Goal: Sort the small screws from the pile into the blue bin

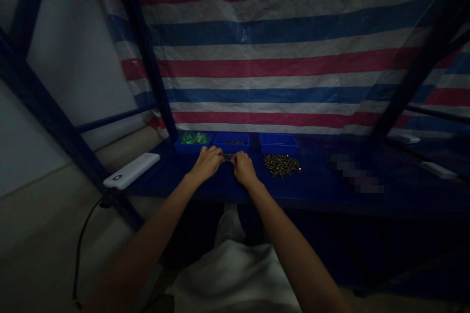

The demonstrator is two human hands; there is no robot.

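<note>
Small metallic-looking pieces (228,157) gleam dully between two bare hands.
Slim and greyish, they sit roughly crosswise, the left hand (208,161) at their nine o'clock, the right hand (243,166) at three; exact number too dim to tell.

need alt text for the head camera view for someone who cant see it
A person's left hand and right hand hold thin metal pieces between them over a dark blue workbench. Three blue plastic bins stand in a row behind, with a pile of small brass-coloured metal parts to the right and a striped tarp beyond.
</note>
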